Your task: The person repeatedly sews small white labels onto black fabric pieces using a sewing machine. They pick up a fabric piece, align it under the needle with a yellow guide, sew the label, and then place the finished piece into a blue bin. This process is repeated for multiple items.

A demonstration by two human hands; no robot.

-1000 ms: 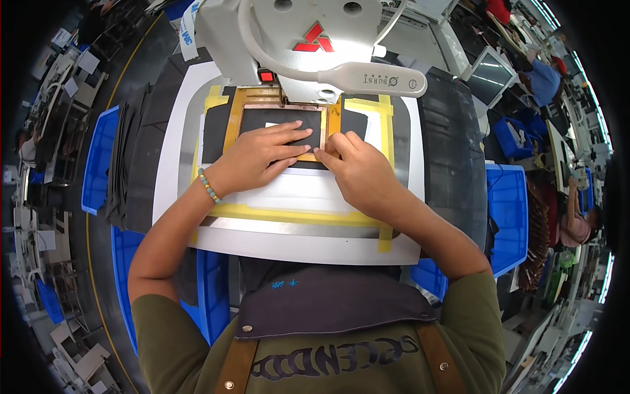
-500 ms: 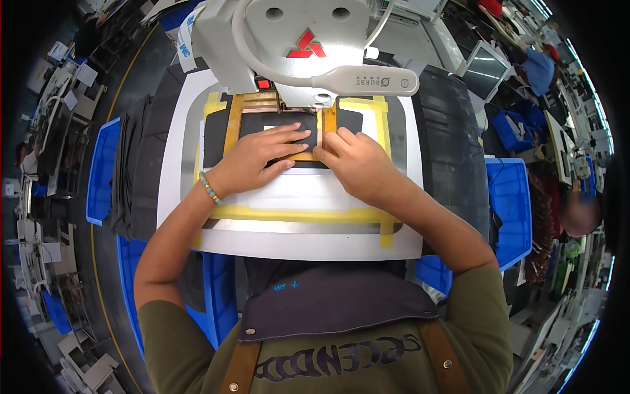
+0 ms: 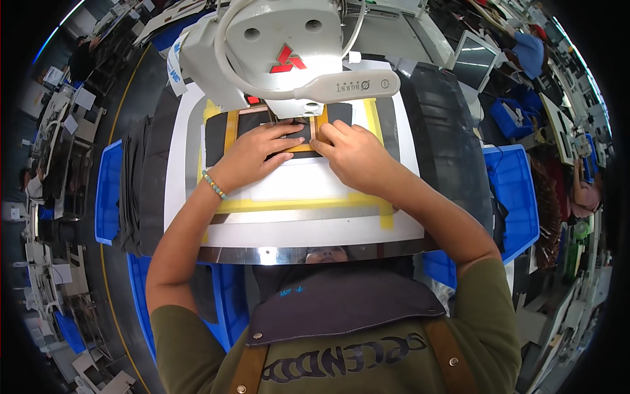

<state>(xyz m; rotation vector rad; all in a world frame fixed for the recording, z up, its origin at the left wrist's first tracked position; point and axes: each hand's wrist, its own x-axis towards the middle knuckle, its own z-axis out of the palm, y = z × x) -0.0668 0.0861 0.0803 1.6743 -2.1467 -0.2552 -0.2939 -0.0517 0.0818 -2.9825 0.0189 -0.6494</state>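
Note:
My left hand (image 3: 262,148) lies open, fingers stretched over black fabric (image 3: 216,138) within and beside a yellow frame (image 3: 233,125), fingertips close under the white machine head (image 3: 295,92). My right hand (image 3: 344,151) has curled fingers gripping the frame's right bar, its thumb near the inner corner. Under the frame is a white board (image 3: 407,223) with grey borders and yellow tape (image 3: 275,203). The machine's working tip is mostly hidden by the head and fingers.
Blue bins (image 3: 508,203) flank the worktable, with dark fabric stacked (image 3: 131,184) at the left. A grey control pendant (image 3: 348,85) hangs across the machine. A monitor (image 3: 472,59) stands back right. Other workers (image 3: 528,52) sit at benches on both sides.
The framed work and both hands sit farther under the machine head, my left fingertips nearer its tip. The view has shifted, and a shiny metal edge shows below the board.

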